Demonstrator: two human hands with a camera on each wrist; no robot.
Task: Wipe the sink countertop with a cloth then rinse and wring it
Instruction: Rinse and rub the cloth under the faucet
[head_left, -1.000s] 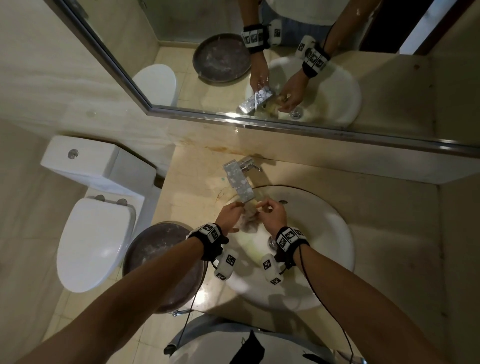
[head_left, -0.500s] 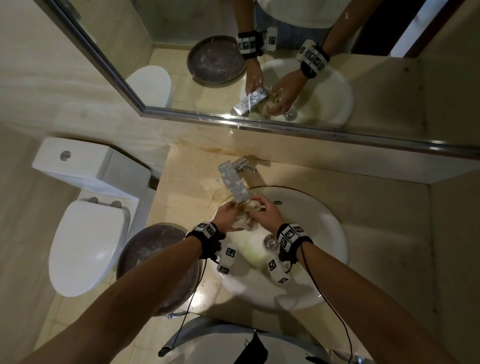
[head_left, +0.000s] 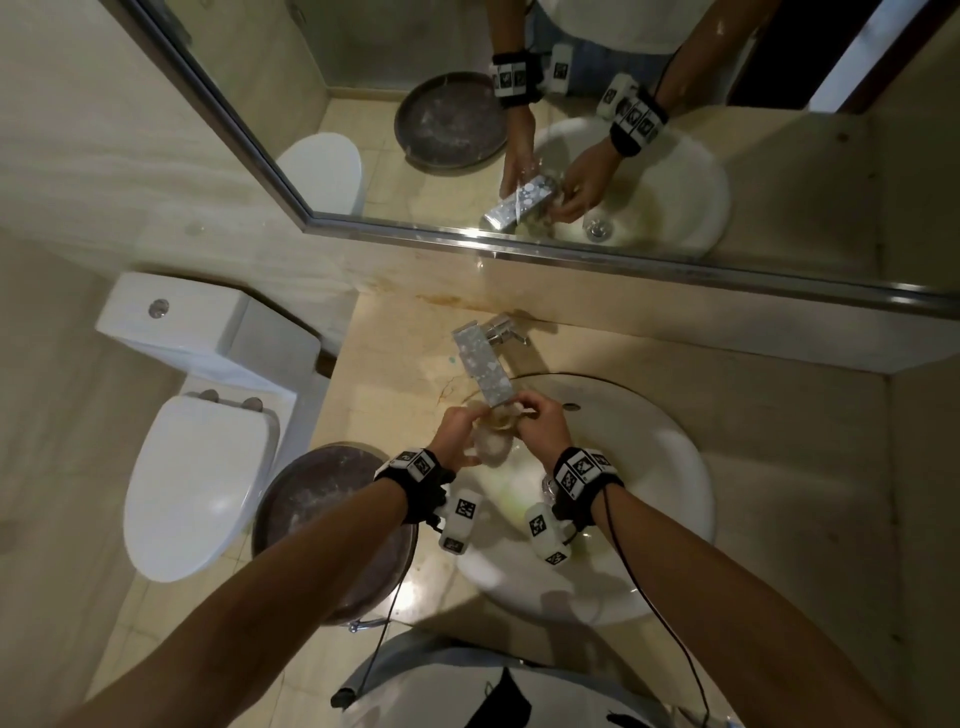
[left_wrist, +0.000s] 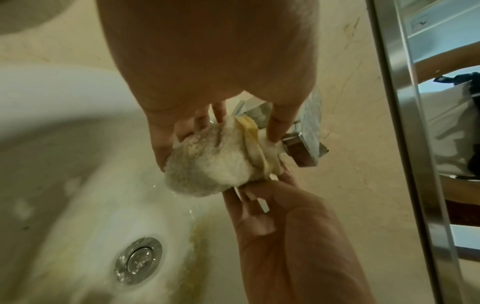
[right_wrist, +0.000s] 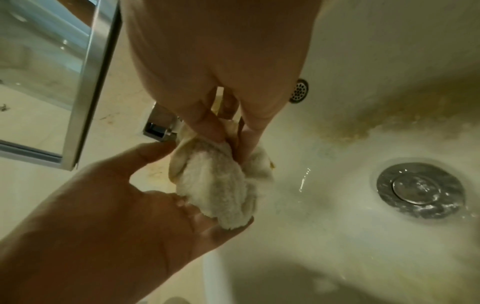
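Note:
A bunched, wet, off-white cloth (head_left: 493, 439) with a yellowish edge hangs just under the faucet spout (head_left: 485, 371), above the white sink (head_left: 675, 467). My left hand (head_left: 457, 436) cups it from the left, fingers (left_wrist: 161, 152) and thumb wrapped round the wad (left_wrist: 213, 164). My right hand (head_left: 540, 421) pinches the cloth's upper part (right_wrist: 215, 181) between thumb and fingertips (right_wrist: 207, 127). The beige countertop (head_left: 779, 441) surrounds the basin.
The drain (right_wrist: 420, 189) is wet and a yellow-brown stain (right_wrist: 376, 115) runs down the basin below the overflow hole (right_wrist: 300, 90). A mirror (head_left: 675, 130) sits close behind the faucet. A toilet (head_left: 197, 467) and a dark round basin (head_left: 322, 519) stand to the left.
Both hands have risen slightly toward the spout with the cloth between them and drawn closer together round it. The grip on the cloth has stayed.

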